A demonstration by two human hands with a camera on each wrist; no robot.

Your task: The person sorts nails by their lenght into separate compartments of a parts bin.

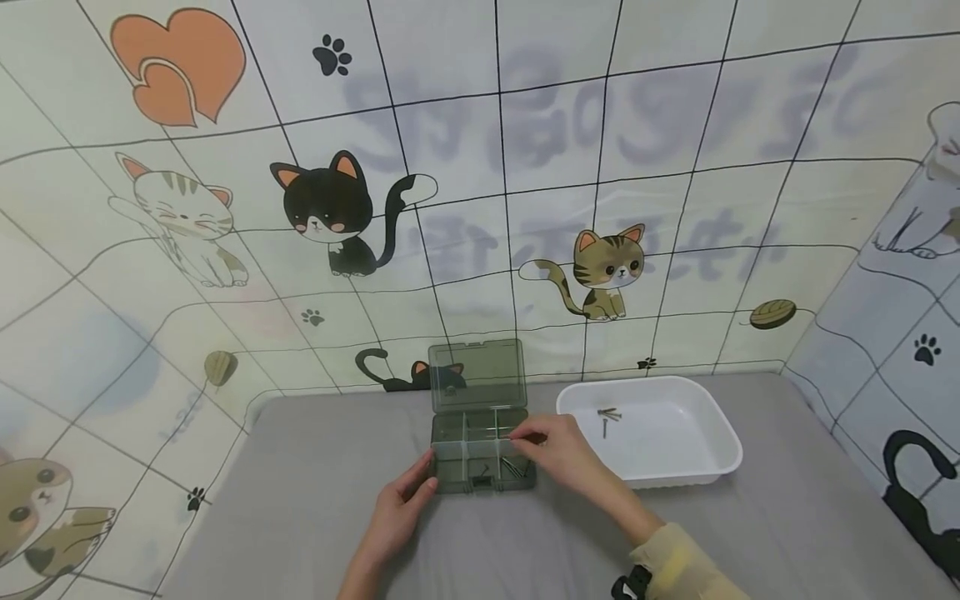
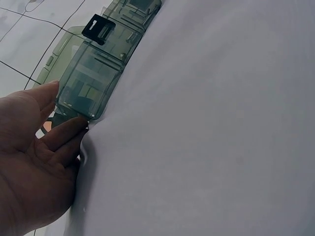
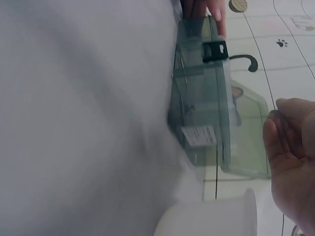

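Observation:
A green see-through compartment box [image 1: 448,475] stands on the cloth with its lid [image 1: 480,375] raised. Several screws [image 1: 513,468] lie in its front right compartment. My left hand [image 1: 397,504] rests against the box's left side; in the left wrist view its fingers are nearly straight, touching the lower corner, the thumb higher up. Over the right compartments hovers my right hand [image 1: 558,450]. Its thumb and index fingertips [image 3: 279,115] meet, pinching what looks like a small screw, mostly hidden by them.
Right of the box sits a white tray [image 1: 675,433] holding several loose screws [image 1: 609,414]. Grey cloth [image 1: 322,450] covers the table. A cat-printed curtain [image 1: 465,208] hangs behind and at both sides, close to the raised lid.

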